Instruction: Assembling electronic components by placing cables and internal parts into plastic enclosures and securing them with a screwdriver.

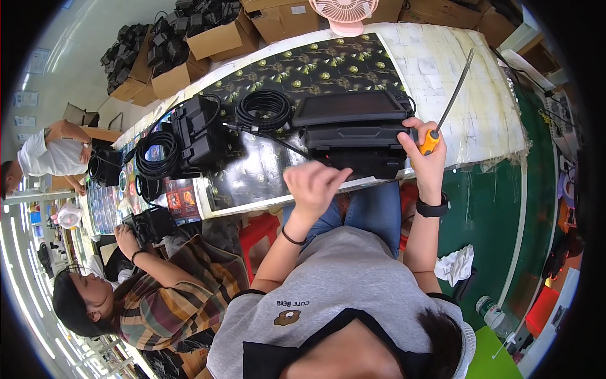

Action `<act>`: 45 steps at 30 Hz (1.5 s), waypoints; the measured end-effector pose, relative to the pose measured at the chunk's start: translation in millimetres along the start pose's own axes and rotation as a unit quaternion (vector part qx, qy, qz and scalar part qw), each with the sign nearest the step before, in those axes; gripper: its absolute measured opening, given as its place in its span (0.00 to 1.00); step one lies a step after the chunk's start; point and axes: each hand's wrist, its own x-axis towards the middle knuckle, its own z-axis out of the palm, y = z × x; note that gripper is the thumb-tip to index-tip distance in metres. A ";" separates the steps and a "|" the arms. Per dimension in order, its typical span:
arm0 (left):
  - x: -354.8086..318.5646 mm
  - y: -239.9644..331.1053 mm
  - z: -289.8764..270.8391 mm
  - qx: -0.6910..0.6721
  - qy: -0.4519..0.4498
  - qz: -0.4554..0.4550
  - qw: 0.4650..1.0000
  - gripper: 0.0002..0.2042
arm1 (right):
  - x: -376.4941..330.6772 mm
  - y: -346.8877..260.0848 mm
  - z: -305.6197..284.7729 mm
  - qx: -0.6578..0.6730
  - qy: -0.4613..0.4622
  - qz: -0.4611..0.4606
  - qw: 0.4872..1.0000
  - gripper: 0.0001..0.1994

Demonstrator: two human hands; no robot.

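Observation:
A black rectangular device case (356, 136) with a flat dark panel (349, 108) tilted up along its far side lies in front of me. Its near part stands open, and a small red light glows inside. My right hand (426, 145) is closed round the orange and black handle of a screwdriver (451, 101), whose long shaft points up and away; its fingers also touch the case's right end. My left hand (314, 188) hovers at the near left corner of the case, thumb stretched out, other fingers loosely bent, with nothing visible in it.
Left of the case lie a coiled black cable (263, 110) and another black case (192, 136) with its own coil (158, 155). A pink fan (345, 14) stands at the far edge. A co-worker (164, 287) handles a black device at my left. Cardboard boxes (221, 39) stand beyond the table.

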 end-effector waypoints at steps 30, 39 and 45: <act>-5.3 -21.9 -4.4 -0.203 -0.109 -0.328 0.916 0.29 | 9.1 6.2 5.0 -0.070 0.027 -0.008 0.997 0.20; -9.2 -21.6 12.5 -0.277 -0.044 -0.337 0.899 0.24 | -5.9 17.6 10.4 -0.069 0.134 -0.064 0.987 0.17; -0.8 -22.5 13.3 -0.274 -0.057 -0.345 0.896 0.26 | -31.0 0.7 9.5 -0.265 0.085 -0.035 0.960 0.13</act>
